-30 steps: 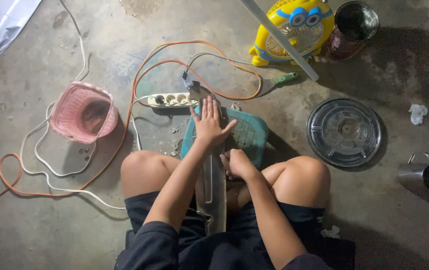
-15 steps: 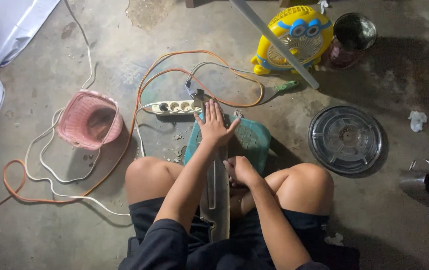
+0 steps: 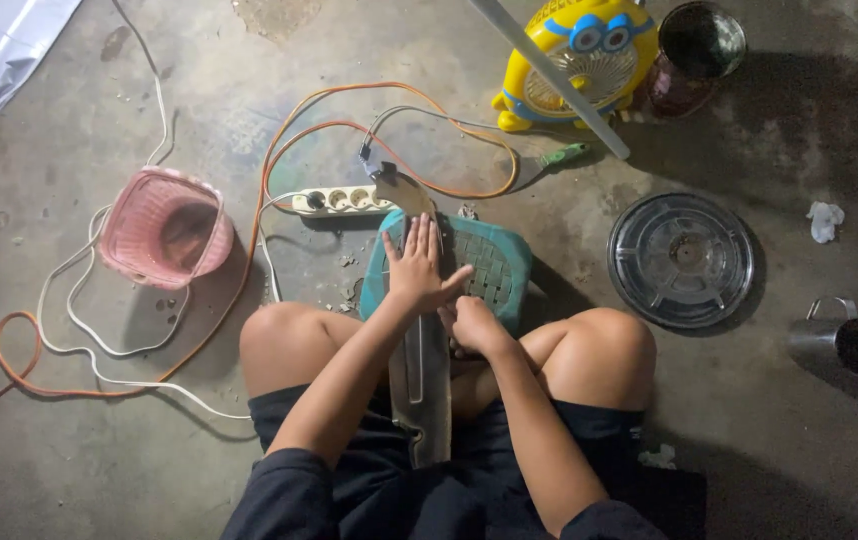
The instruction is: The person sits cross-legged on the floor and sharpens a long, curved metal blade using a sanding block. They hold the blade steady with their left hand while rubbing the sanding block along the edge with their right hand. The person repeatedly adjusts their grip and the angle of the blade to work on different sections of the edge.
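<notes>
Fan blade (image 3: 427, 385), long, grey and metallic, lies lengthwise between the person's bare knees, its far end resting across a teal plastic stool (image 3: 479, 265) that has a lattice top. The left hand (image 3: 416, 268) presses flat on the blade over the stool, fingers spread, clasping nothing. The right hand (image 3: 474, 322) is curled into a fist just beside the blade's edge; whether it pinches a small tool or part I cannot tell.

Judging from this, the blade could slide or tip off the stool if the flat palm lifts, since only that pressure seems to steady it. Its thin edge could also nick the fist close beside it.

Beyond the stool lies one white power strip (image 3: 341, 201), with one orange cord (image 3: 129, 370) and one white cord (image 3: 99, 345) looping over the concrete floor (image 3: 69, 470). One pink basket (image 3: 164, 228) sits to the left. To the right lie one round fan guard (image 3: 681, 260) and one metal cup (image 3: 849, 343). Farthest off stand one yellow cartoon-shaped fan (image 3: 579, 62), one dark pot (image 3: 694, 52), one green-handled screwdriver (image 3: 559, 155) and one pale slanting bar (image 3: 549, 75).
</notes>
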